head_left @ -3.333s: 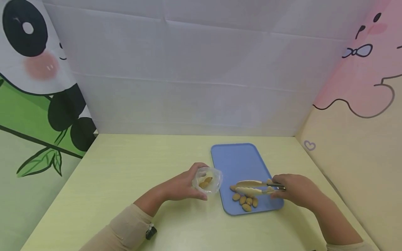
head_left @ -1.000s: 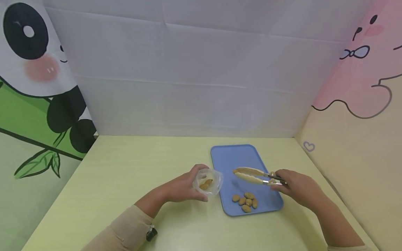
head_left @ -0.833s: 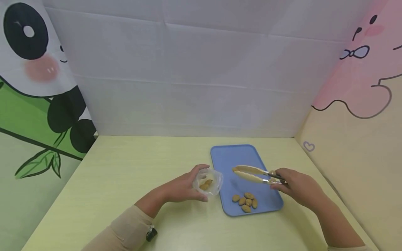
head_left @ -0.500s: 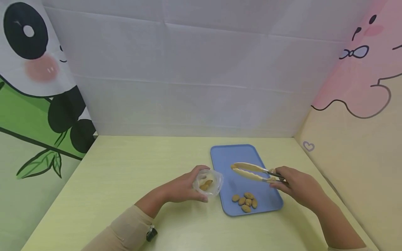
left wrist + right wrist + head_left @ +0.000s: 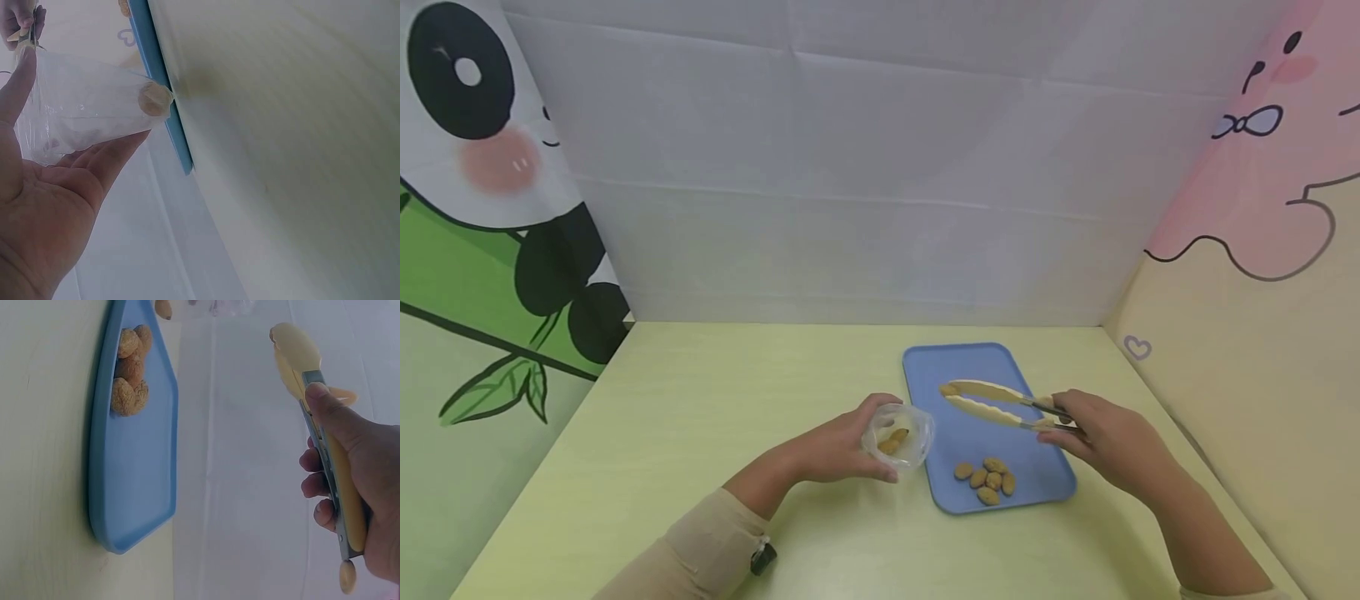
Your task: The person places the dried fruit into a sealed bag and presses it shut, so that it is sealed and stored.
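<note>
My left hand [image 5: 838,446] holds a clear plastic bag [image 5: 921,437] with its mouth spread and a few brown oval nuts [image 5: 892,442] inside. In the left wrist view, thumb and fingers curve around the bag [image 5: 87,100], and a nut [image 5: 153,99] sits in its lower tip. My right hand [image 5: 1108,433] grips tongs [image 5: 992,390] with cream tips and metal arms, raised above the blue tray [image 5: 962,367]. A brown nut [image 5: 950,389] appears pinched at the tips, partly hidden. Several nuts [image 5: 992,482] lie on the tray's near end.
The tray lies on a pale yellow table [image 5: 737,367], right of the bag. A white sheet [image 5: 865,167] stands behind the table. Printed panels flank it, with a panda [image 5: 460,71] at left and a pink figure [image 5: 1262,183] at right.
The tongs have risen from the nuts on the tray and moved up and left toward the bag, apparently carrying one nut. My left hand and the bag have barely moved.
</note>
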